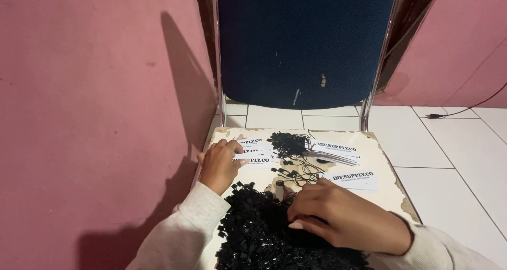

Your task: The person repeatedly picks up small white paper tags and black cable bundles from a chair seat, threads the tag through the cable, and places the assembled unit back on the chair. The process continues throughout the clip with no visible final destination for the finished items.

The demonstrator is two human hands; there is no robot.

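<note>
My left hand [219, 165] rests on a small stack of white printed cards [255, 154] at the left of a worn chair seat [384, 161], fingertips pinching the top card. My right hand [343, 214] lies palm down on a big heap of black string tags with square plastic ends [259, 233] at the seat's near edge, fingers curled into the heap. Between the hands lie loose black strings [298, 172]. A bundle of cards threaded on black strings [296, 143] sits further back, and one single white card [353, 178] lies beside my right hand.
The chair has a dark blue backrest [303, 43] on a chrome frame [376, 80]. A pink wall [95, 101] stands close on the left. White floor tiles [454, 159] spread to the right, where a black cable with a plug [438, 115] lies.
</note>
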